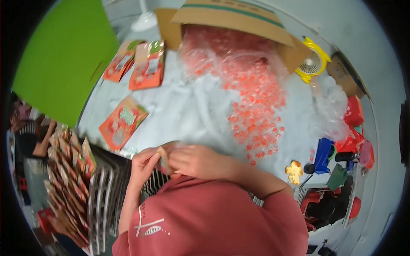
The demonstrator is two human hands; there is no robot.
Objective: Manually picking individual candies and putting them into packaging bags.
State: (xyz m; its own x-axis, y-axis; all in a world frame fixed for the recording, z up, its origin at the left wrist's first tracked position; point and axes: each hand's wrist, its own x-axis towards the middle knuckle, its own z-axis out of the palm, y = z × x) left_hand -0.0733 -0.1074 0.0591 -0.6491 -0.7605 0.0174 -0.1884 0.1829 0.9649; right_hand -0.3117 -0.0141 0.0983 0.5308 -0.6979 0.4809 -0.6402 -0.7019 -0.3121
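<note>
Packet (pixel 163 161) in hands (pixel 146 164) (pixel 194 160) — carton (pixel 230 17) holds red pieces (pixel 220 40)

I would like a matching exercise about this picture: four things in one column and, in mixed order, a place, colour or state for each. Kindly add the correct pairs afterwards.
Things:
1. Packet
2. Red pieces
3. Cardboard box
4. Fan

Place, colour or state:
A. Open, at the far side of the table
B. Yellow
C. Between the left hand and the right hand
D. Many, spread over the tabletop

Pairs: 1-C, 2-D, 3-A, 4-B
</note>
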